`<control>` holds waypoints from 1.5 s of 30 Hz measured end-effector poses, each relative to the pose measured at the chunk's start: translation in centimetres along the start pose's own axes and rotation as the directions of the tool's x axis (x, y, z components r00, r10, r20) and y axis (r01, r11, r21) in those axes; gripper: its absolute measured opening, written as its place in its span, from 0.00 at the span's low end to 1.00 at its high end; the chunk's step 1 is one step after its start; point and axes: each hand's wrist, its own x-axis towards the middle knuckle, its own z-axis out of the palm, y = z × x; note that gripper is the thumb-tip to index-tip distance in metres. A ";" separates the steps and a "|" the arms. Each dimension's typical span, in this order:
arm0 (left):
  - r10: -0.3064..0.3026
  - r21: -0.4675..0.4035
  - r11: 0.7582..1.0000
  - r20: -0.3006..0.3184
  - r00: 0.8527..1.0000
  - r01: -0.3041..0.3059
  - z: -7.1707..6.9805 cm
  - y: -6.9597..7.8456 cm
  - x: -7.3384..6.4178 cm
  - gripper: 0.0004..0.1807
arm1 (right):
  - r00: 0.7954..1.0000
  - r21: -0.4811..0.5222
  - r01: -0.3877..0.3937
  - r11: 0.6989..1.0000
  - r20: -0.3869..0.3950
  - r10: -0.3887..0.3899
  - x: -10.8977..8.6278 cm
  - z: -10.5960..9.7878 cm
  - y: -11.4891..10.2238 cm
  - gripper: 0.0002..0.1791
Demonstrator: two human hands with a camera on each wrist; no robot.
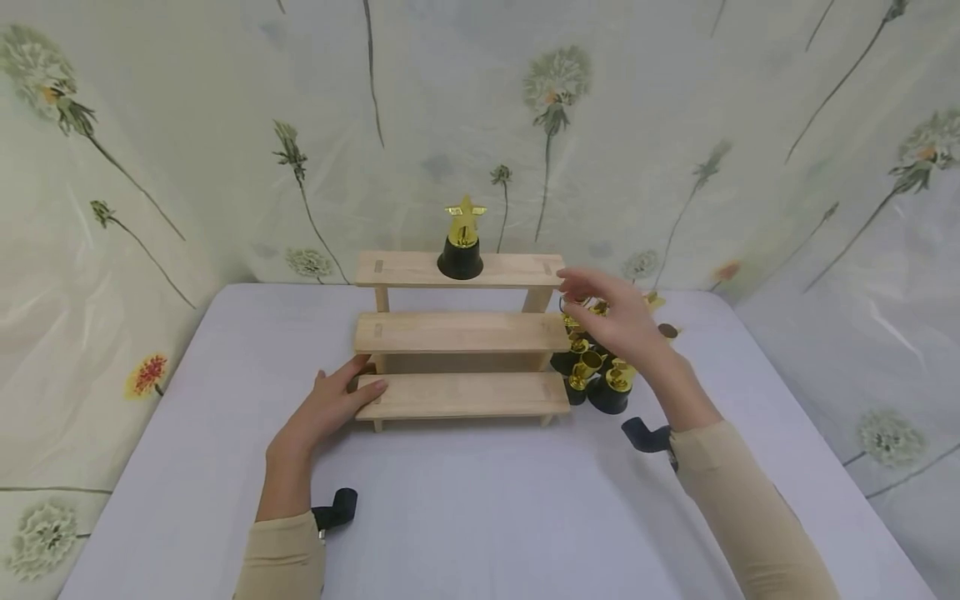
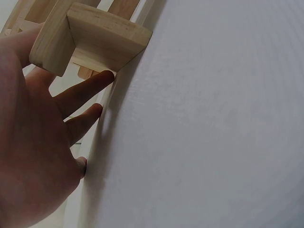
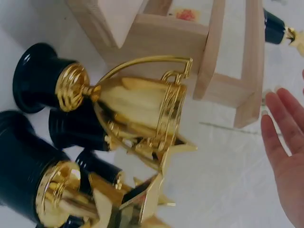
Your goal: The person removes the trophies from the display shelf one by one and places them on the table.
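A three-step wooden stand stands on the table. One star trophy, gold on a black base, is upright on its top step. At the stand's left end, my left hand grips the lowest step, thumb on top and other fingers around its back side. In the left wrist view, some fingers stretch out beside the step's leg. My right hand hovers by the right end of the top step, fingers loosely bent with nothing held. Below it, a gold cup trophy with a black base stands beside the stand.
Several more gold-and-black trophies crowd together right of the stand, partly behind my right hand. A flower-print sheet hangs behind and beside the white table. Black wrist-worn pieces stick out below both hands.
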 end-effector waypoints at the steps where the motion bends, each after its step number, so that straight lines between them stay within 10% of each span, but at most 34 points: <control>1: -0.004 0.000 1.000 0.001 1.000 0.004 0.0 0.0 0.0 0.48 | 1.000 0.015 -0.004 1.000 0.000 0.004 0.3 0.1 -0.2 0.24; 45: 0.053 -0.008 0.999 -0.049 0.997 -0.054 0.5 -0.2 0.3 0.44 | 0.998 0.167 0.043 0.985 0.036 -0.050 10.5 4.3 -4.1 0.30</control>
